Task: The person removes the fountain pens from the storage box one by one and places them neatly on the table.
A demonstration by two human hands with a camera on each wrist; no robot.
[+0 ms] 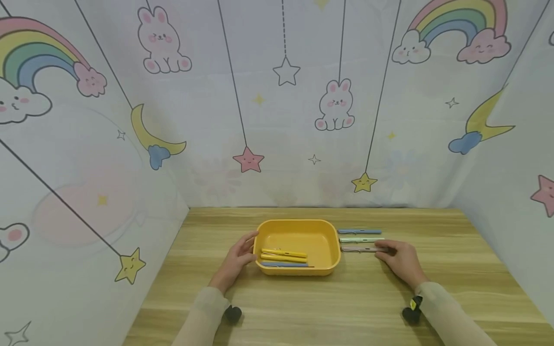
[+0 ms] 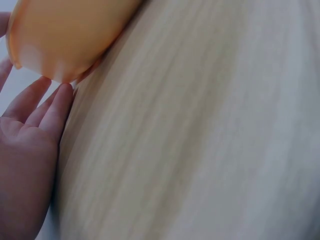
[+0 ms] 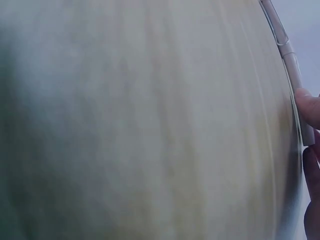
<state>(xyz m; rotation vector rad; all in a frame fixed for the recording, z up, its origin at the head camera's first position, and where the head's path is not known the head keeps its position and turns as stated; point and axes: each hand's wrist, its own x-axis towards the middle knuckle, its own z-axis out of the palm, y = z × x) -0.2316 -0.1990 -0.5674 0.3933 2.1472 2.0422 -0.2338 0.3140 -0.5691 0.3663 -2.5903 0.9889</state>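
A yellow rectangular bin (image 1: 298, 271) stands on the wooden table. My left hand (image 1: 235, 262) touches its left end, and in the left wrist view the fairly straight fingers (image 2: 56, 110) meet the bin's outer wall. Two yellow pens (image 1: 283, 258) and a blue pen (image 1: 281, 264) lie inside, toward the near left. Right of the bin, a pale pink pen (image 1: 359, 249) lies nearest me in a row. My right hand (image 1: 404, 263) pinches its right end, with the thumb on the barrel (image 3: 295, 75) in the right wrist view.
Beyond the pink pen lie a mint green pen (image 1: 359, 240) and a blue pen (image 1: 360, 231), roughly parallel, close to the bin's right side. A patterned cloth backdrop (image 1: 277, 187) encloses the table (image 1: 311, 312) at the back and both sides.
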